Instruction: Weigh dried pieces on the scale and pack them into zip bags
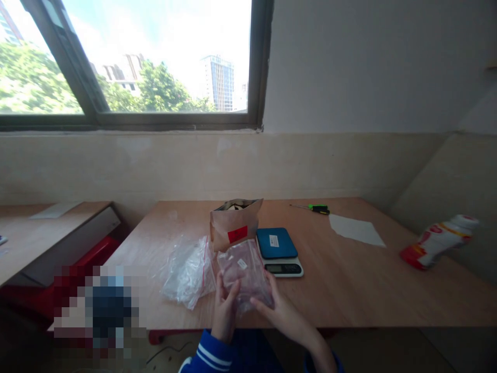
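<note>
Left hand (225, 311) and right hand (285, 316) hold a pinkish zip bag (244, 274) between them.
Contents hard to make out; crumpled plastic bag (189, 272) just left, digital scale (278, 254) just right.

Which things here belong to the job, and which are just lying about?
Job, likely: left hand and right hand holding a packed plastic bag; clear bag, paper bag, scale.
Lying about: screwdriver, paper sheet, bottle.

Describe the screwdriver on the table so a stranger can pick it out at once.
A wooden table stands under the window. Near its back edge, behind the blue-topped digital scale, lies a screwdriver with a green and black handle, the only thin tool there.
</note>
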`<state>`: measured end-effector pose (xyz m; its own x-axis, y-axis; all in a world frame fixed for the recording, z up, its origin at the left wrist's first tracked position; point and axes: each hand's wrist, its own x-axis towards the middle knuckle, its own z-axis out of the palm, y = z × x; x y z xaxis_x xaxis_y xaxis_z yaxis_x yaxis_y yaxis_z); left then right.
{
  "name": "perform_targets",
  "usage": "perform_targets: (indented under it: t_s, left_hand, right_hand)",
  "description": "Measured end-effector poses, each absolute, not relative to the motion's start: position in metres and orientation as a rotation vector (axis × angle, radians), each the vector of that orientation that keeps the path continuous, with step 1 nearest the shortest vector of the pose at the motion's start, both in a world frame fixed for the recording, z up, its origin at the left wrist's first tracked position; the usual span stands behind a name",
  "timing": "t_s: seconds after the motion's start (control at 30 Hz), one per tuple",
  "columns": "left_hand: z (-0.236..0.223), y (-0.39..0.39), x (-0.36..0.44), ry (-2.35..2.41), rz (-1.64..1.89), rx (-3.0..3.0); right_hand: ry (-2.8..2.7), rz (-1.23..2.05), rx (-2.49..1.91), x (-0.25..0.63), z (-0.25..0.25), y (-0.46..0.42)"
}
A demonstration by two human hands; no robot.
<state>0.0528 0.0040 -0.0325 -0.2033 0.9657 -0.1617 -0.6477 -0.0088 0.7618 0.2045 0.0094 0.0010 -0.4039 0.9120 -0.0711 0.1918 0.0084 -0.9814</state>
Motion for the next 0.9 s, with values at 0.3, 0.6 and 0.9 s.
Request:
perform_targets:
  t_s: [0.3,0.6,0.9]
  left_hand:
    - [-0.009,0.002,0.048,1.224,1.63,0.792]
    - [0.018,0.022,0.0,1.528,1.761,1.114]
    - [0.026,0.057,-0.094,2.005,1.634,1.113]
  right_hand:
    - [-1.571,1.681,-1.168,0.207,0.003,0.007]
    - [-1.767,1.671,-1.013,0.182,0.012,-0.008]
    - [-1.664,1.319,-1.254,0.238,0.001,0.008]
